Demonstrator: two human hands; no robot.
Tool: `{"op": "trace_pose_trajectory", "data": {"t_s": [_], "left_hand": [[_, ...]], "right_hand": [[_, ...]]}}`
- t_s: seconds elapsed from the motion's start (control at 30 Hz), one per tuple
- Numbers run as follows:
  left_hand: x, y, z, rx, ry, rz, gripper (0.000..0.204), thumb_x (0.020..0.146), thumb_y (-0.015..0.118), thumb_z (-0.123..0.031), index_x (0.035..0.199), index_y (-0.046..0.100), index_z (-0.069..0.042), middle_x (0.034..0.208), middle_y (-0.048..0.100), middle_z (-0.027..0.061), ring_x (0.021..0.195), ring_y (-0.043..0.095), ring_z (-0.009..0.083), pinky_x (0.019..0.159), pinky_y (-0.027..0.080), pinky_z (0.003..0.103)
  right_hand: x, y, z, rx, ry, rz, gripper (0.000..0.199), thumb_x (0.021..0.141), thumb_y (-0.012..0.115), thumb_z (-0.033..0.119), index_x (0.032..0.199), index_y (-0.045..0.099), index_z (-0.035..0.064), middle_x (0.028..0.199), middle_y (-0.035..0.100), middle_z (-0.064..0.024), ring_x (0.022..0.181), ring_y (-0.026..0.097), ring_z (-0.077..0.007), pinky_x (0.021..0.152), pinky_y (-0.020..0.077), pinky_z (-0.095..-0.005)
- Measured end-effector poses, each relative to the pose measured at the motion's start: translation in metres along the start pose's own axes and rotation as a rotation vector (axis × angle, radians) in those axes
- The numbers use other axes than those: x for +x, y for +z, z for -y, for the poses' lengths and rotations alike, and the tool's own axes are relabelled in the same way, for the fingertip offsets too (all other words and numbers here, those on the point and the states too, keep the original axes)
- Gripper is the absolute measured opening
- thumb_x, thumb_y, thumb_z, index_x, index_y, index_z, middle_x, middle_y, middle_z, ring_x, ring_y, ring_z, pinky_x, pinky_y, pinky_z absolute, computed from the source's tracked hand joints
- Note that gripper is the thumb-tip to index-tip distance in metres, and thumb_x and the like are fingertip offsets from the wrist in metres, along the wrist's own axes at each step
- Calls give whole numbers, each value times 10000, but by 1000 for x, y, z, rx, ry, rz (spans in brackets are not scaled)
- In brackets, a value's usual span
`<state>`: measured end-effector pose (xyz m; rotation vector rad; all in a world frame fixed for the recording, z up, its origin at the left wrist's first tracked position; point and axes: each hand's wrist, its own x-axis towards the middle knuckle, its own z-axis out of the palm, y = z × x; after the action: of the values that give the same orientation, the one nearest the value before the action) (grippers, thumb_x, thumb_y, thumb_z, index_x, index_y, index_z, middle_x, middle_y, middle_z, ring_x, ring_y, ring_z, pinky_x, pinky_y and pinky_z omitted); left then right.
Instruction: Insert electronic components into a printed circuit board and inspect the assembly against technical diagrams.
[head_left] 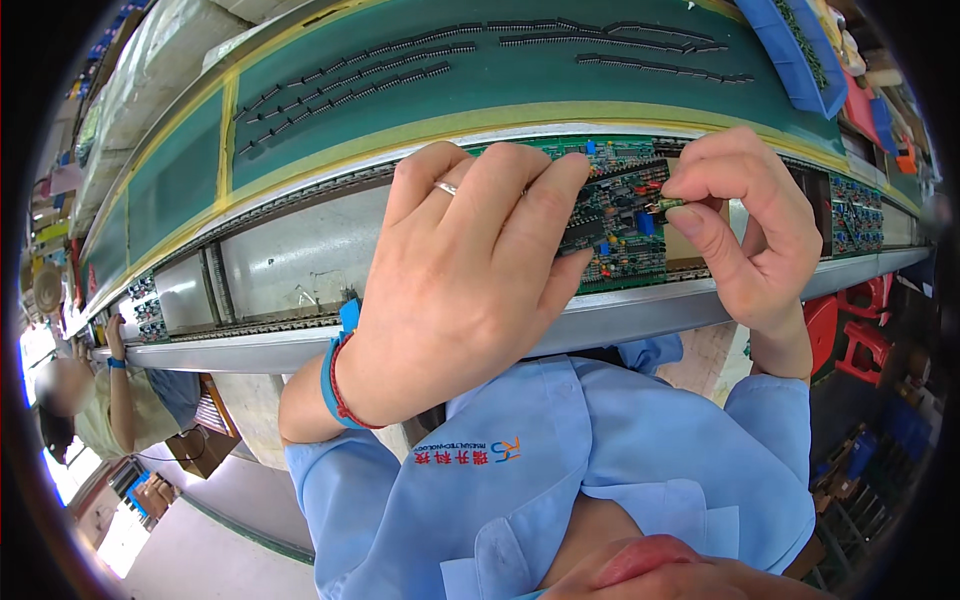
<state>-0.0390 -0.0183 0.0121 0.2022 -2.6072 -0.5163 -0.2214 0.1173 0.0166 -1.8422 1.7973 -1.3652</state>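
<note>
A green circuit board (640,262), crowded with small blue, red, yellow and black parts, sits on the rail line in front of me. My left hand (470,250) arches over its left part, fingers curled, with a black multi-pin chip (582,236) between thumb and fingers. The palm side is hidden. Over the board's right edge, my right hand (750,215) pinches a small green component (668,204) with thin metal legs between thumb and forefinger. Its legs point left toward the board, close to a blue part (645,223); whether they touch cannot be seen.
Rows of black chips (400,50) lie on the green bench top (540,95) beyond the rail. A blue bin (800,60) with small green parts stands far right. More boards sit on the line at right (857,215) and left (146,308). Another person (115,400) works at far left.
</note>
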Motion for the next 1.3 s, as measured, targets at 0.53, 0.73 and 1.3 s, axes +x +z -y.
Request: {"op": "trace_pose_trajectory", "data": {"t_s": [0.53,0.73,1.3], "left_hand": [[-4,7,5,-11,-20,13,534,598,764,-103,1102,618,-4,930,598,81,799,568,237,776,412,357],[-5,11,7,6,-11,-16,545,586,765,-105,1100,617,-3,931,598,82,805,570,237,782,411,358],[-12,18,0,244,-16,-64,537,564,762,-177,1071,636,-52,930,602,30,740,577,174,848,382,368]], "right_hand": [[0,1,0,-80,121,49,150,828,665,99,863,607,-35,881,582,-130,793,531,-201,701,419,-284],[1,2,2,-220,82,53,135,833,651,87,850,596,-35,827,577,-118,753,527,-202,681,412,-278],[2,19,6,-482,-75,70,112,768,671,-53,857,606,-33,815,599,-133,641,561,-207,557,459,-265]]}}
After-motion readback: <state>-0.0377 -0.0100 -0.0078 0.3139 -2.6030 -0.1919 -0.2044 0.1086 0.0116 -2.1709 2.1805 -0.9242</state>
